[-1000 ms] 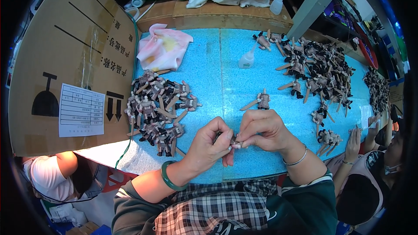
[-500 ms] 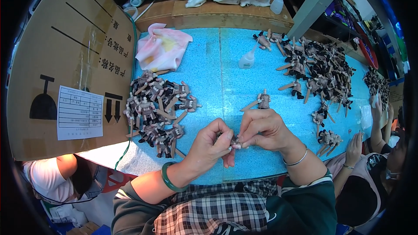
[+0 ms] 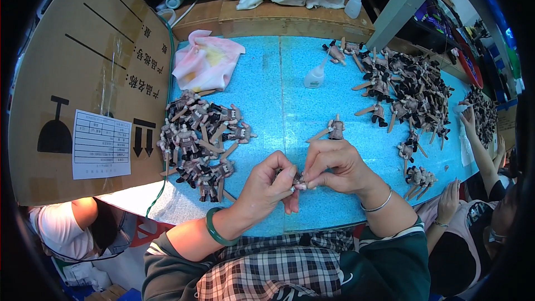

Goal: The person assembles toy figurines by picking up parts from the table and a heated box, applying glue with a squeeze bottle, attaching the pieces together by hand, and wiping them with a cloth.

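Observation:
Both my hands meet over the near middle of the blue table point(image 3: 262, 117). Wrapped in the fingers of my left hand point(image 3: 270, 185) is a small toy figure point(image 3: 299, 181), mostly hidden by the hand. My right hand point(image 3: 341, 168) pinches at the figure's exposed end with thumb and forefinger; whether it grips a separate small part cannot be seen. Just beyond my right hand lies a single figure point(image 3: 335, 128) with a flat brown stick. A heap of similar figures point(image 3: 192, 139) lies to the left, and a larger pile point(image 3: 415, 92) spreads over the right side.
A tall cardboard box point(image 3: 83, 89) borders the left side. Beyond are a pink-and-yellow cloth point(image 3: 207, 62), a white squeeze bottle point(image 3: 315, 76), another bottle point(image 3: 353, 4) on a wooden ledge, and a grey post point(image 3: 404, 5). At the right, a co-worker's hand point(image 3: 448, 203) rests near the table edge.
My hands stay together on the figure with hardly any shift. At the far right, another person's arm has lifted with a small white bottle in its hand.

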### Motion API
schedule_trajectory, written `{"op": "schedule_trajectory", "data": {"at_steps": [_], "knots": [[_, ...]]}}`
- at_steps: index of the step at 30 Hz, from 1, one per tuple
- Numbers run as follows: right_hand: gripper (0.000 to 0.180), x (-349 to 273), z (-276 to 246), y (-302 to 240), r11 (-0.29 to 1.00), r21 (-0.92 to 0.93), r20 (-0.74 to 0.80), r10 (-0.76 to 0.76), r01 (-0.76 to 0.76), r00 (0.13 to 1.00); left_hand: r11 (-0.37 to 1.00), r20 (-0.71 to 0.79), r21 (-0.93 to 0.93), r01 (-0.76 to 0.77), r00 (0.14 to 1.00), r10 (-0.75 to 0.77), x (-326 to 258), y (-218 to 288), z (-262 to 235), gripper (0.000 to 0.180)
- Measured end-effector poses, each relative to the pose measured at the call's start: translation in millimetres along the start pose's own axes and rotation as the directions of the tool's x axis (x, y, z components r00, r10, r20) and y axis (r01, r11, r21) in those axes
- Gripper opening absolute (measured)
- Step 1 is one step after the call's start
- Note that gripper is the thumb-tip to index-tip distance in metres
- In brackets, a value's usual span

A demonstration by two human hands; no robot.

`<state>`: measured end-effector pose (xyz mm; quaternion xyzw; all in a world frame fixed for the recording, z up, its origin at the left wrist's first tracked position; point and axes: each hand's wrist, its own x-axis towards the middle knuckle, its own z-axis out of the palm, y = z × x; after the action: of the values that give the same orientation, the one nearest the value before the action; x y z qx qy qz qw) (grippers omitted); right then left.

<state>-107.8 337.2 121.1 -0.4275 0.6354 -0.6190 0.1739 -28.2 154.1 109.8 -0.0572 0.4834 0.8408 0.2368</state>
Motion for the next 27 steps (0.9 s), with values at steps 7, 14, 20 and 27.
{"op": "schedule_trajectory", "data": {"at_steps": [7,14,20,27], "knots": [[0.008,0.9,-1.2,1.9,1.000,0.007,0.006,-0.003,0.003,1.000,0.999,-0.020,-0.007,0.032,0.999,-0.032,0.7,0.1,0.6,0.024],[0.008,-0.2,-0.8,3.4,0.999,0.017,0.006,0.046,-0.046,0.999,0.991,-0.013,-0.090,0.099,0.995,-0.100,2.5,-1.1,-1.0,0.024],[0.007,-0.9,1.4,4.1,0.998,0.044,-0.006,0.048,-0.047,0.999,0.991,-0.022,-0.088,0.104,0.994,-0.106,2.2,-0.8,-0.7,0.025],[0.006,0.2,2.7,4.0,0.993,0.076,-0.013,0.093,-0.092,0.996,0.979,0.000,-0.156,0.132,0.991,-0.134,3.7,-1.8,-2.8,0.027]]}}
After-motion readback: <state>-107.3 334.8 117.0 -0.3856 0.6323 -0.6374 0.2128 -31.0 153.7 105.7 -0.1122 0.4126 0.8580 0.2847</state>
